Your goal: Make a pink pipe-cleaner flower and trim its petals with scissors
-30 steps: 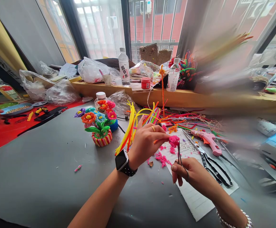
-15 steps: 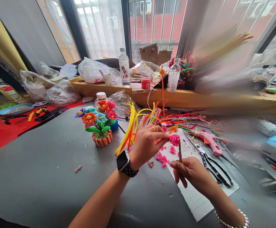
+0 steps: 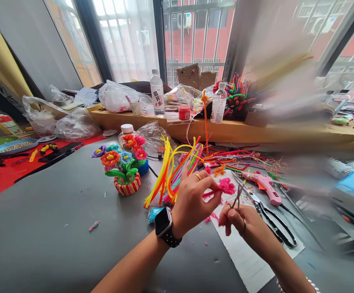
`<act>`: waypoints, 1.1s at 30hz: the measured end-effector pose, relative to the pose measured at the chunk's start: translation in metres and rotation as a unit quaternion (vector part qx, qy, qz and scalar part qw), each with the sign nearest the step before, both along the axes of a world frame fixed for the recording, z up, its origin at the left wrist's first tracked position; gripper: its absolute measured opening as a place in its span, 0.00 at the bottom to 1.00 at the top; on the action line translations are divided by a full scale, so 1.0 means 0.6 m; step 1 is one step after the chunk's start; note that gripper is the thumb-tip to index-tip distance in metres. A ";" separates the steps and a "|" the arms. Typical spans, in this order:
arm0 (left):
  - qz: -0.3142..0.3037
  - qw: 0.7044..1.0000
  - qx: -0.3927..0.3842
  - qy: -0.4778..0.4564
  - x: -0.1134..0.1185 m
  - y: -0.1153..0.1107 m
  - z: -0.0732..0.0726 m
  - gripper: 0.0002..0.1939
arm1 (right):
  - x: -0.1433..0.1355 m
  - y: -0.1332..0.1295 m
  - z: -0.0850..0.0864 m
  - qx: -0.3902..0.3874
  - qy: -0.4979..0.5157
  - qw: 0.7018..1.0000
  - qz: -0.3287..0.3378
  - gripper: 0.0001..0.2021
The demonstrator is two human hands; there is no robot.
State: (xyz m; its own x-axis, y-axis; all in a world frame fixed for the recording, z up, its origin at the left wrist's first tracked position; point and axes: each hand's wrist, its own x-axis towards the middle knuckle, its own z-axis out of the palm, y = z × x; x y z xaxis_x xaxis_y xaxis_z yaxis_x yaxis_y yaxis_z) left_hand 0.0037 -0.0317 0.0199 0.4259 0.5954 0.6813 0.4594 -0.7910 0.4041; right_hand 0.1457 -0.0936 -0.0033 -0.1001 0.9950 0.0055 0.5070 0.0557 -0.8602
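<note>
My left hand (image 3: 197,201), with a black watch at its wrist, pinches the stem of a pink fuzzy flower (image 3: 226,186). Small scissors (image 3: 238,196) are in my right hand (image 3: 241,219), fingers in the loops; their blades are slightly parted, pointing up just right of the flower and apart from it. Pink fuzzy scraps (image 3: 214,216) lie below my hands, partly on a white paper sheet (image 3: 250,260). Yellow, orange and multicoloured pipe cleaners (image 3: 164,171) are bunched behind my left hand.
A striped pot of fuzzy flowers (image 3: 127,185) stands left of centre. Large scissors (image 3: 276,224) and a pink glue gun (image 3: 265,185) lie at the right. Bottles (image 3: 157,95) and plastic bags line the back ledge. A blue packet (image 3: 155,215) sits by my watch.
The small scissors have opened and moved right, away from the flower. My left hand has turned and shifted right and down, showing the flower's petals more fully.
</note>
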 end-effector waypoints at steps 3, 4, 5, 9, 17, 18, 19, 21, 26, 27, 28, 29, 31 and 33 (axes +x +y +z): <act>0.000 1.000 0.007 -0.001 0.000 0.000 -0.001 0.05 | -0.002 0.000 0.001 -0.005 0.009 1.000 0.001 0.31; 0.000 1.000 0.007 -0.001 0.000 0.000 -0.002 0.05 | -0.003 0.000 0.001 -0.006 0.012 1.000 -0.001 0.32; -0.001 1.000 0.007 0.001 0.001 0.001 -0.003 0.05 | -0.003 0.000 0.000 -0.008 0.013 1.000 -0.001 0.32; -0.001 1.000 0.002 0.007 0.002 0.001 -0.006 0.05 | -0.008 0.001 -0.005 -0.007 0.015 1.000 -0.017 0.31; 0.005 1.000 0.001 0.014 0.002 0.000 -0.004 0.06 | -0.009 -0.001 -0.005 -0.010 0.009 1.000 -0.027 0.31; 0.007 1.000 0.000 0.018 0.002 0.000 -0.003 0.06 | -0.009 -0.002 -0.005 -0.010 0.008 1.000 -0.028 0.31; 0.008 1.000 -0.001 0.020 0.002 0.000 -0.003 0.06 | -0.009 -0.002 -0.004 -0.012 0.005 0.999 -0.030 0.32; 0.010 1.000 -0.002 0.024 0.002 0.001 -0.004 0.05 | -0.009 -0.001 -0.005 -0.015 -0.005 0.999 -0.036 0.32; 0.013 1.000 -0.002 0.017 0.002 0.001 -0.003 0.05 | -0.008 0.001 -0.007 -0.003 -0.036 0.998 -0.049 0.31; 0.013 1.000 -0.002 0.016 0.002 0.000 -0.003 0.05 | -0.008 0.002 -0.007 0.002 -0.040 0.998 -0.052 0.31; 0.012 1.000 -0.001 0.016 0.002 0.000 -0.003 0.05 | -0.007 0.002 -0.008 0.005 -0.045 0.997 -0.055 0.31; 0.010 1.000 -0.001 0.017 0.002 0.000 -0.003 0.05 | -0.007 0.002 -0.008 0.005 -0.048 0.997 -0.057 0.31; 0.008 1.000 0.000 0.020 0.002 0.000 -0.003 0.05 | -0.007 0.002 -0.009 0.002 -0.052 0.997 -0.059 0.30; 0.008 1.000 0.000 0.023 0.002 0.000 -0.004 0.05 | -0.007 0.001 -0.009 -0.003 -0.052 0.997 -0.057 0.30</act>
